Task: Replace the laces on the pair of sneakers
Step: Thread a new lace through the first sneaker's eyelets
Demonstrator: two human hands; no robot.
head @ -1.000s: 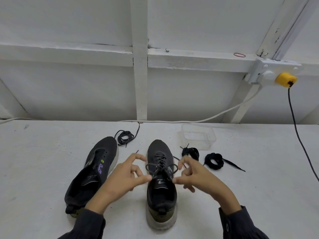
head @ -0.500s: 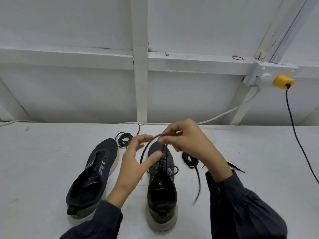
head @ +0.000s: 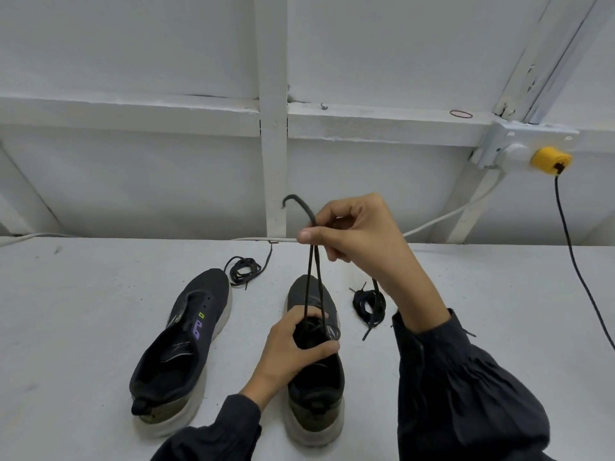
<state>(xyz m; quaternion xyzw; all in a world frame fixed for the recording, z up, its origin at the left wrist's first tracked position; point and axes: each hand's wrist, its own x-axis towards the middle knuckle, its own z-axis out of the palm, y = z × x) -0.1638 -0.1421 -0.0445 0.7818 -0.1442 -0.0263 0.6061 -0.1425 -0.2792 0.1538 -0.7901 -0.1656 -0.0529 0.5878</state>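
Right hand (head: 359,234) pinches both lace strands (head: 314,277), raised taut above the laced sneaker (head: 316,387), likely evening their length. Left hand (head: 293,344) grips its throat, pinning it to the surface (head: 83,327). Unlaced sneaker (head: 186,344) lies beside.

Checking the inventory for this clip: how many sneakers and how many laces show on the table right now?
Sneakers: 2, unlaced sneaker and laced sneaker.
Laces: 3, held lace, loose lace, coiled lace.
Total: 5. The right sleeve may hide more.
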